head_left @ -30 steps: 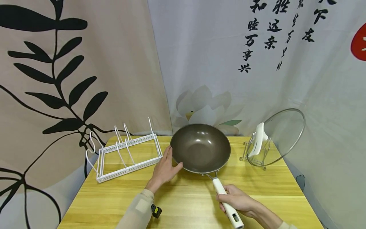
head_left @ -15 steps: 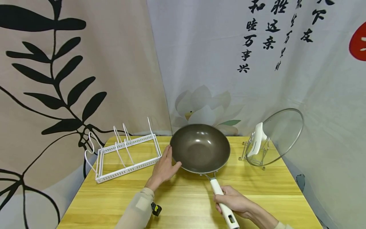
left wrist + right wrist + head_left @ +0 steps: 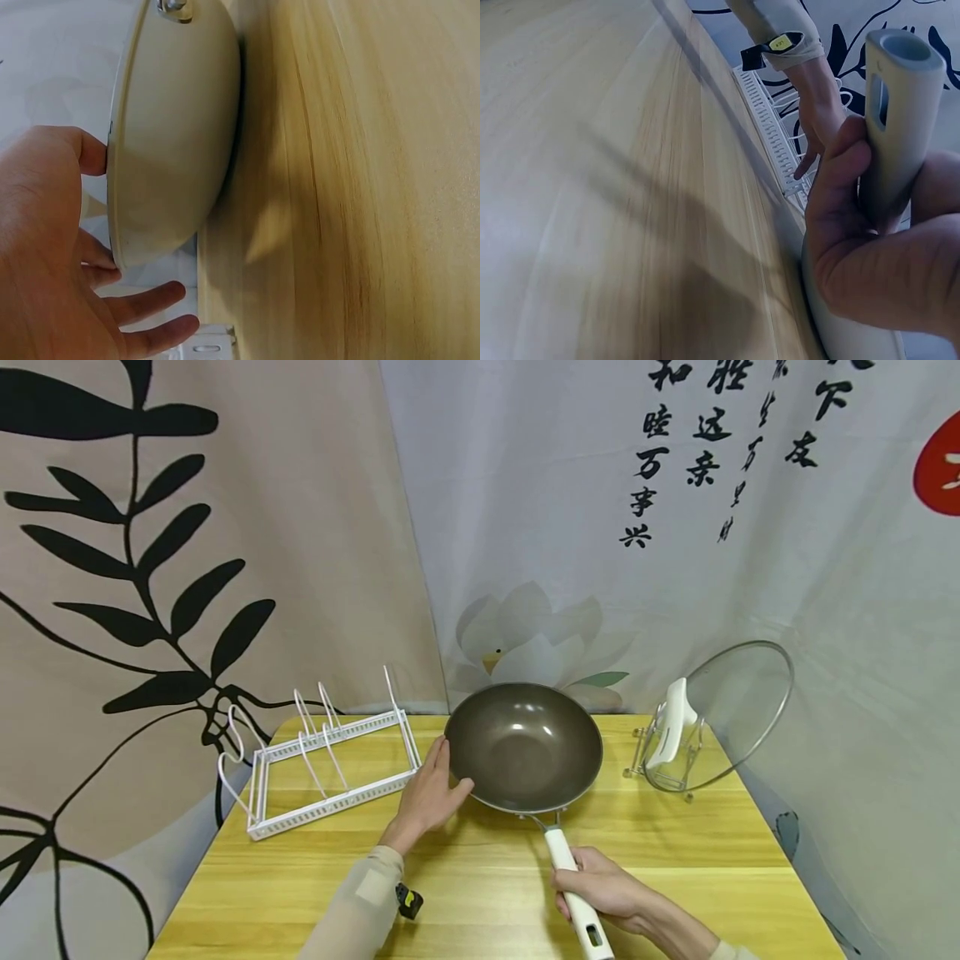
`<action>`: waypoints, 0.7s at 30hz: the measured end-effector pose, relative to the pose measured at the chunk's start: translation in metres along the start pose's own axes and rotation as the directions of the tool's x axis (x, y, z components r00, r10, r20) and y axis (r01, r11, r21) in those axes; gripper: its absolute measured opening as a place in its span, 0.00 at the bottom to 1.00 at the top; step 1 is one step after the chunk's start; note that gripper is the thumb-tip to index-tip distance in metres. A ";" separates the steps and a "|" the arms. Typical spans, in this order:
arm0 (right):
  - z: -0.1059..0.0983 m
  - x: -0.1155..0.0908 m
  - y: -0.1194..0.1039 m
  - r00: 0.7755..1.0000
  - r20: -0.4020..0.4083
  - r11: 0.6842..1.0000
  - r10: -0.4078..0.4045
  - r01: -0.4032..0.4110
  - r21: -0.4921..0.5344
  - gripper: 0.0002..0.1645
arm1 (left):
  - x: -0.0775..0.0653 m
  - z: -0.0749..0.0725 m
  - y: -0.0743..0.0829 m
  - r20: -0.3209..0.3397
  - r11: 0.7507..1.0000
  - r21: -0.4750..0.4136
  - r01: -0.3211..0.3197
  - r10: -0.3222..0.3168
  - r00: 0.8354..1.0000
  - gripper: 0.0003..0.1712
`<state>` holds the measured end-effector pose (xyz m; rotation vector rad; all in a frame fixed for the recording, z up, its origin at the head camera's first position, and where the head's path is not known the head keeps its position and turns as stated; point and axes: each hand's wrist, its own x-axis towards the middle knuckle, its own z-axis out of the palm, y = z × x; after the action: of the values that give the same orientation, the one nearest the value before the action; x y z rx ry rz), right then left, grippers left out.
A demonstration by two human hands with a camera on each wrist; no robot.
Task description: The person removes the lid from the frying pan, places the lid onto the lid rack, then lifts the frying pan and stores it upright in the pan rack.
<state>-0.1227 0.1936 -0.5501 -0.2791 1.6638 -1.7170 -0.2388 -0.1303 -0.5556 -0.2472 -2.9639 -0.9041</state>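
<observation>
A wok (image 3: 522,747), dark inside and cream outside, stands on the wooden table with its handle toward me. My right hand (image 3: 600,889) grips the white handle (image 3: 561,850), fingers and thumb wrapped round it; the handle's slotted end (image 3: 904,82) sticks out past the grip in the right wrist view. At the wok's left rim is my left hand (image 3: 429,797), its thumb and a fingertip touching the edge. The left wrist view shows the other fingers (image 3: 154,304) of that hand stretched out below the rim (image 3: 112,187), away from the wok's pale outer wall (image 3: 176,127).
Left of the wok lies a white rack (image 3: 330,802) with upright wire dividers, close by my left hand. A glass lid (image 3: 750,710) with a white grip leans in a small wire stand (image 3: 690,760) at the right. Printed cloth (image 3: 525,510) hangs behind the table.
The wok's handle has swung slightly to the left, and my right hand has moved with it. My left hand stays at the rim. The whole head view has shifted a little.
</observation>
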 end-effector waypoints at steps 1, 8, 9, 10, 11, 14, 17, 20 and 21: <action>0.001 0.000 0.000 1.000 -0.003 1.000 -0.001 0.001 0.001 0.02 | 0.001 0.000 0.000 -0.002 1.000 -0.001 -0.002 0.002 1.000 0.55; 0.005 0.003 0.001 1.000 -0.020 1.000 -0.006 0.006 0.004 0.04 | 0.004 0.000 -0.001 -0.001 1.000 -0.001 -0.007 0.007 1.000 0.55; 0.006 0.003 0.001 1.000 -0.021 1.000 -0.006 0.006 0.004 0.04 | 0.004 -0.001 -0.001 0.000 1.000 -0.002 -0.006 0.006 1.000 0.55; 0.007 0.003 0.001 1.000 -0.023 1.000 -0.008 0.008 0.003 0.04 | 0.004 -0.001 -0.002 0.003 1.000 -0.004 -0.004 0.004 1.000 0.55; 0.007 0.003 0.001 1.000 -0.023 1.000 -0.010 0.010 0.004 0.04 | 0.005 -0.001 -0.002 0.004 1.000 -0.007 -0.003 0.003 1.000 0.55; 0.010 0.004 0.001 0.999 -0.028 1.000 -0.019 0.019 0.009 0.04 | 0.006 -0.002 -0.003 0.010 1.000 -0.012 -0.001 0.001 1.000 0.55; 0.014 0.006 0.002 0.999 -0.040 1.000 -0.026 0.026 0.010 0.04 | 0.007 -0.003 -0.004 0.016 1.000 -0.015 -0.002 0.003 1.000 0.55; 0.017 0.007 0.003 0.998 -0.055 0.999 -0.030 0.031 0.010 0.04 | 0.009 -0.004 -0.004 0.022 1.000 -0.016 -0.005 0.006 1.000 0.54; 0.018 0.008 0.003 0.998 -0.060 0.999 -0.032 0.033 0.010 0.04 | 0.009 -0.004 -0.004 0.022 1.000 -0.017 -0.007 0.007 1.000 0.54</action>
<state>-0.1166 0.1752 -0.5534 -0.2534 1.7006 -1.7738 -0.2488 -0.1347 -0.5541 -0.2697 -2.9750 -0.9323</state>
